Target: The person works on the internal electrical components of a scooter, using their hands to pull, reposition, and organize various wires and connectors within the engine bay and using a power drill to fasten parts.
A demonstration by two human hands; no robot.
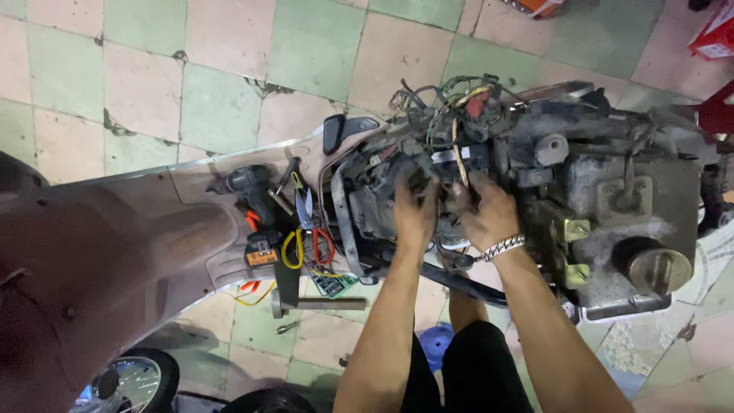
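Observation:
A stripped scooter frame lies in front of me, its dirty engine block [612,199] to the right and a tangle of wires [451,99] at the top. My left hand [414,214] reaches into the dark parts at the middle of the frame, fingers curled on a component there. My right hand [487,213], with a metal chain bracelet on the wrist, grips into the same spot just to the right, near a thin tan strip [459,157]. What each hand holds is hidden by the fingers.
A brown scooter body panel [115,252] lies at left. On it rest a cordless drill [248,187], scissors with red and yellow handles [308,229] and other tools. A hammer [321,304] lies on the tiled floor. A wheel [130,382] shows at bottom left.

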